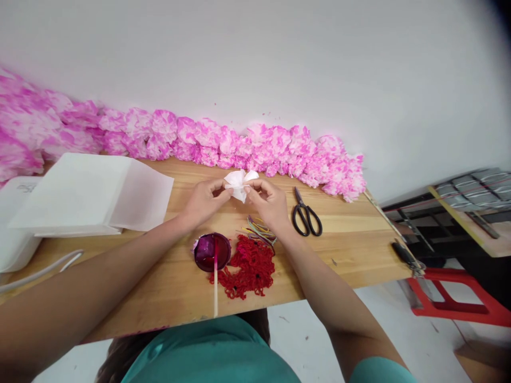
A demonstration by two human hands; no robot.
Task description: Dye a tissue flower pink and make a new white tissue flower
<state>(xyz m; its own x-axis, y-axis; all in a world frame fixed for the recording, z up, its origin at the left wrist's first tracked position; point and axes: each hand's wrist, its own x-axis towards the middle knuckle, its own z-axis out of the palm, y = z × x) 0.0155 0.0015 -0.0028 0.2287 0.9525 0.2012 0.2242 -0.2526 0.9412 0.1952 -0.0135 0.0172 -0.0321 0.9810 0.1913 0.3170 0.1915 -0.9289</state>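
Observation:
Between my two hands, above the wooden table, is a gathered white tissue paper flower [238, 181] with its layers fanned out. My left hand [206, 201] pinches its left side between thumb and fingers. On the right side, my right hand [268, 201] grips the paper the same way. Below them stands a dark bowl of magenta dye [206, 252], a pale stick [216, 292] leaning out of it over the table's front. Beside the bowl lies a heap of red yarn [251, 268], with several coloured strings [258, 230] just behind it, near my right wrist.
Black-handled scissors [306, 215] lie right of my right hand. Pink and white paper flowers [211, 139] line the wall. A stack of white paper [83, 194] rests at left by a white device [16, 244] with a cable. A red stool [459, 298] stands at right.

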